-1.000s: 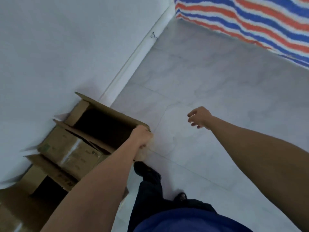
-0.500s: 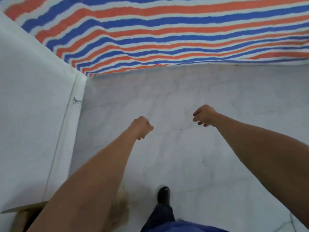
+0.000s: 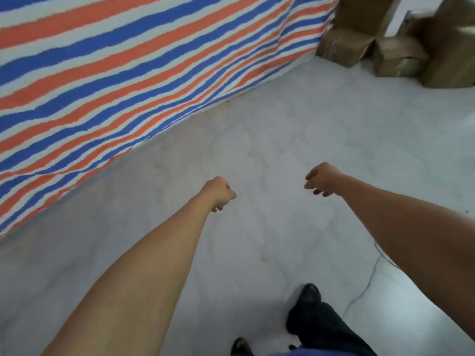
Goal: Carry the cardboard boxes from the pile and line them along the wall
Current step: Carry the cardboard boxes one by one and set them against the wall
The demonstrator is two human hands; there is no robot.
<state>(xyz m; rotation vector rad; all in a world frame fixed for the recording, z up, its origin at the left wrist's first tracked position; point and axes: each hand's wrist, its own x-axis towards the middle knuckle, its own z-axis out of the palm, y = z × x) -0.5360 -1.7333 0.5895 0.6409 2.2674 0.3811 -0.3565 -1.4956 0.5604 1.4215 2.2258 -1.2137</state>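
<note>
A pile of brown cardboard boxes (image 3: 401, 53) stands on the floor at the far top right, blurred, with several boxes leaning together. Both my arms reach forward over bare floor, far from the pile. My left hand (image 3: 221, 192) is curled into a fist and holds nothing. My right hand (image 3: 321, 179) hangs with loosely curled fingers and is empty too. The boxes lined along the wall are out of view.
A red, blue and white striped tarp (image 3: 128, 73) covers the left and top of the view down to the pale tiled floor (image 3: 282, 124). A thin cable (image 3: 370, 278) lies on the floor at the right. My dark shoe (image 3: 309, 295) is below.
My left hand let go of the open box by the white wall. The view swung right, away from that wall and along the tarp, bringing the pile into sight.
</note>
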